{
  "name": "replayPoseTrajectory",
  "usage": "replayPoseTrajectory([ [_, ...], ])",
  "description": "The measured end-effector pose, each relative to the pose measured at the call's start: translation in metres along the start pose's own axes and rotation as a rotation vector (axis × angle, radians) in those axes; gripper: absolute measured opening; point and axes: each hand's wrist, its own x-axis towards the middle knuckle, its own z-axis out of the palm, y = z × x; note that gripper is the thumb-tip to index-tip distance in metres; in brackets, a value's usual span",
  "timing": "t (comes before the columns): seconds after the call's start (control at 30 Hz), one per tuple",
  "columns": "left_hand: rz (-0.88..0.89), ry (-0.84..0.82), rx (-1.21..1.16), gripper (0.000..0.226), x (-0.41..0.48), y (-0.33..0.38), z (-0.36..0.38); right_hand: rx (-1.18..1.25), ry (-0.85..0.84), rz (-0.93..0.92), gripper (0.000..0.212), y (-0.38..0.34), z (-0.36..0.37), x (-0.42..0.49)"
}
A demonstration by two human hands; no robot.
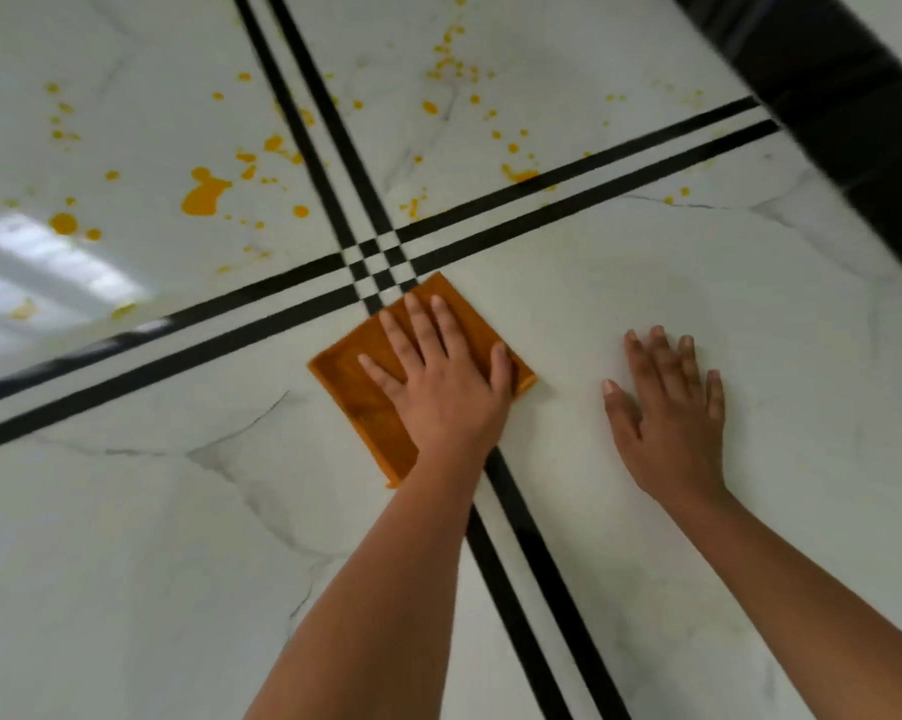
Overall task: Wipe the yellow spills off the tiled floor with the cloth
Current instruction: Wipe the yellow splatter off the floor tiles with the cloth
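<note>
Yellow spills dot the far tiles, from about ten o'clock across to one o'clock of where we kneel, the biggest blot sitting in the upper left tile and a thinner scatter in the tile to its right. We see a glossy white marble-look tiled floor with grey veins, crossed by paired black inlay strips that meet in a small grid near the middle. A bright window reflection lies at nine o'clock, and a dark skirting band runs along the two o'clock edge.

The orange cloth, folded to a flat square, lies just below that crossing, at twelve o'clock from us and well apart from the nearest drops. Our left hand lies flat on top of it, fingers spread, palm pressing the cloth to the tile. Our right hand rests at one o'clock, near the cloth but not touching it, fingers splayed on bare tile. The tiles closest to us show no yellow.
</note>
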Motion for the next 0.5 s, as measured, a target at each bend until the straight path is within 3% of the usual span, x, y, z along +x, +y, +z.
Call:
replayPoseTrajectory([
  [0.03,0.088,-0.01,0.029,0.078,0.0,0.001,-0.001,-0.01,0.006,-0.003,0.063,0.008,-0.001,0.002],
  [0.13,0.68,-0.155,0.201,0.075,-0.025,0.001,-0.003,-0.038,-0.01,0.065,0.065,0.034,-0.009,0.007],
  [0.2,0.947,-0.265,0.348,0.073,-0.01,-0.005,-0.007,-0.057,-0.053,0.102,0.066,0.042,-0.008,0.008],
  [0.23,0.946,-0.264,0.366,0.072,0.011,-0.002,-0.01,-0.061,-0.06,0.109,0.065,0.042,-0.006,0.008],
  [0.33,0.585,-0.124,0.275,0.07,0.055,0.025,-0.012,-0.048,-0.026,0.137,0.062,0.042,-0.005,0.009],
  [0.37,0.55,-0.113,0.268,0.07,0.05,0.031,-0.01,-0.044,-0.025,0.138,0.062,0.042,-0.004,0.009],
  [0.5,0.899,-0.25,0.404,0.066,0.033,0.041,-0.006,0.029,0.03,0.166,0.064,0.044,-0.011,0.017],
])
